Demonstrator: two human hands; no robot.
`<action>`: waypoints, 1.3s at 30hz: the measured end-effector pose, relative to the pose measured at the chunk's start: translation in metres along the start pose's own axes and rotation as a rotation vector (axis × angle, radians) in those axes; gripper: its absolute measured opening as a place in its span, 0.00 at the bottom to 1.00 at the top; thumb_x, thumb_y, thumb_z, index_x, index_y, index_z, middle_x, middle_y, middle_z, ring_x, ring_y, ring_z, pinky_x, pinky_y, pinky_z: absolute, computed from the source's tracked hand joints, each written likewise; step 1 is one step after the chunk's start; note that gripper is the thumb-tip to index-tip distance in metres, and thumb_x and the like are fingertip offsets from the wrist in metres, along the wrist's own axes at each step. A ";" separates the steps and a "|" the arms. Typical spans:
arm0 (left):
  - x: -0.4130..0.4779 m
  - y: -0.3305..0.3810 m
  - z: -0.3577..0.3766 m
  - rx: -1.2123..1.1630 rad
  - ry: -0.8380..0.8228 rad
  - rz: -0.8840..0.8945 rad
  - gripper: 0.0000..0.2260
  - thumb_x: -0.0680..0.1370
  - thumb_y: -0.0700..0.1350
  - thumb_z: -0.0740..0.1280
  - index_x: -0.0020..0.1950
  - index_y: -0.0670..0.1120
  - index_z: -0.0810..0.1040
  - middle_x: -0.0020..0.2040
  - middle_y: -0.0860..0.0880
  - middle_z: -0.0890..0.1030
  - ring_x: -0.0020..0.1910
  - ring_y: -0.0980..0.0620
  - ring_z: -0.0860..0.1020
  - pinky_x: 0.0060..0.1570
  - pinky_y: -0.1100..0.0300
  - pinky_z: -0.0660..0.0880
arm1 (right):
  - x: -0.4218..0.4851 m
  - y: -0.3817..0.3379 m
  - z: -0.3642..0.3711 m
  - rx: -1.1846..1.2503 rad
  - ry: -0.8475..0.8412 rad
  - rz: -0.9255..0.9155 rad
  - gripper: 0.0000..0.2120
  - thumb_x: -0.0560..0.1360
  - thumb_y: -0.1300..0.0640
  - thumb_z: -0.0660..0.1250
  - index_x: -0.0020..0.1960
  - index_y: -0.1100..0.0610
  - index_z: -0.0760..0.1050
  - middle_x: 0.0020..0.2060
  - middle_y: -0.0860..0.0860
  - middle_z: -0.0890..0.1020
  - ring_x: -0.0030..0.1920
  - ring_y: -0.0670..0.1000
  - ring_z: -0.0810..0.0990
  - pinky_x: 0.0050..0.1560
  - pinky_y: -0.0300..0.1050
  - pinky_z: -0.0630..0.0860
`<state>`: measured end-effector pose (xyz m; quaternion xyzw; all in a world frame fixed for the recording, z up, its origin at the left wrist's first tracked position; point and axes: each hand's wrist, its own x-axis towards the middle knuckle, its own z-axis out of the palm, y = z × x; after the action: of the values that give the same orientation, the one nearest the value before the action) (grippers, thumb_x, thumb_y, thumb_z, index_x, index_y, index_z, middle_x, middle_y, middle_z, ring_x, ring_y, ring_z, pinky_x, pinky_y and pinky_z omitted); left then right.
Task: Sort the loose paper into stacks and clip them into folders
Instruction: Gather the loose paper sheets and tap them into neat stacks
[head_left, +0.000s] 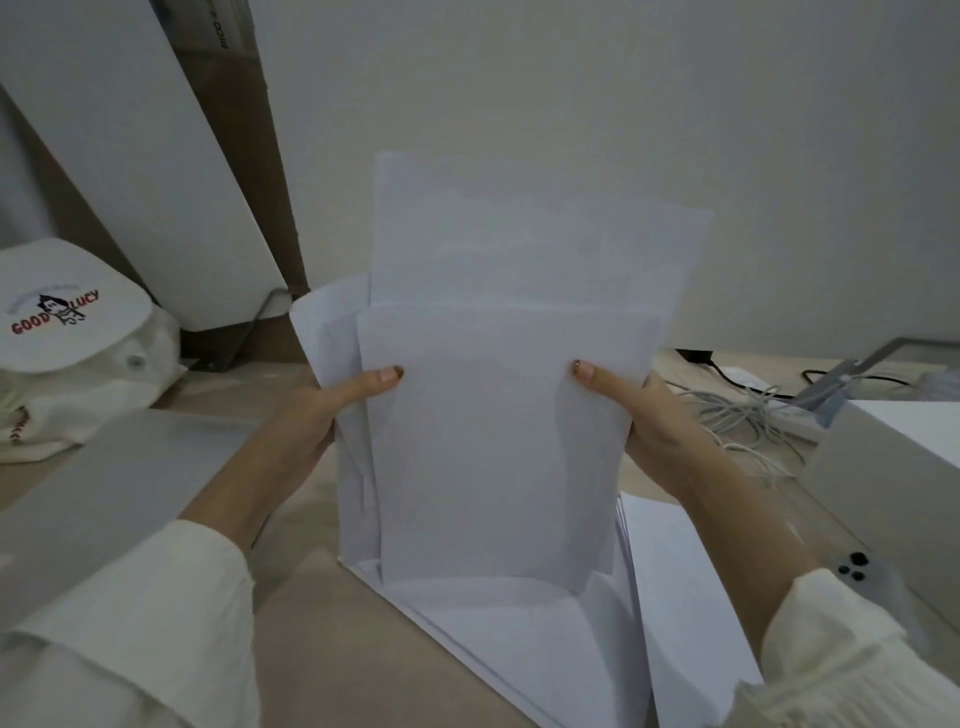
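Observation:
An uneven bundle of white paper sheets (498, 426) stands upright in front of me, its lower edge resting on more white sheets (524, 639) lying flat on the table. My left hand (322, 410) grips the bundle's left edge, thumb on the front. My right hand (634, 410) grips its right edge the same way. The sheets are not aligned: taller ones stick up at the back and some fan out to the left. A grey flat folder (104, 483) lies on the table to the left.
A white bag with a "GOOD LUCY" logo (67, 332) sits at the far left. White boards (135, 145) lean against the wall behind it. At right lie tangled white cables (748, 415), a white box (904, 467) and a phone (857, 569).

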<state>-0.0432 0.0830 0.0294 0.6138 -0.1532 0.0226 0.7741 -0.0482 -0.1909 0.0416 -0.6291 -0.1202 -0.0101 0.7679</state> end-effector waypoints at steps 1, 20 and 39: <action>-0.002 -0.006 0.000 -0.016 0.042 -0.010 0.29 0.50 0.57 0.80 0.49 0.53 0.81 0.47 0.55 0.85 0.45 0.56 0.83 0.41 0.62 0.80 | -0.001 0.003 -0.002 0.010 0.023 0.010 0.15 0.65 0.54 0.69 0.52 0.54 0.79 0.43 0.46 0.86 0.44 0.46 0.84 0.42 0.38 0.80; -0.008 -0.042 0.033 0.083 0.193 -0.092 0.13 0.62 0.50 0.77 0.43 0.52 0.78 0.32 0.60 0.84 0.32 0.59 0.82 0.28 0.68 0.76 | -0.020 0.037 0.010 -0.023 0.151 0.063 0.20 0.65 0.54 0.73 0.56 0.55 0.78 0.53 0.51 0.84 0.54 0.51 0.83 0.59 0.51 0.76; -0.024 -0.054 0.038 0.070 0.388 0.060 0.12 0.65 0.54 0.75 0.43 0.52 0.78 0.36 0.55 0.84 0.34 0.58 0.82 0.32 0.64 0.79 | -0.038 0.052 0.002 0.005 0.290 0.102 0.20 0.64 0.47 0.69 0.52 0.56 0.80 0.46 0.50 0.86 0.48 0.50 0.84 0.51 0.45 0.79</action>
<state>-0.0618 0.0367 -0.0205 0.6197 -0.0187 0.1689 0.7662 -0.0764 -0.1837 -0.0152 -0.6243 0.0241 -0.0613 0.7784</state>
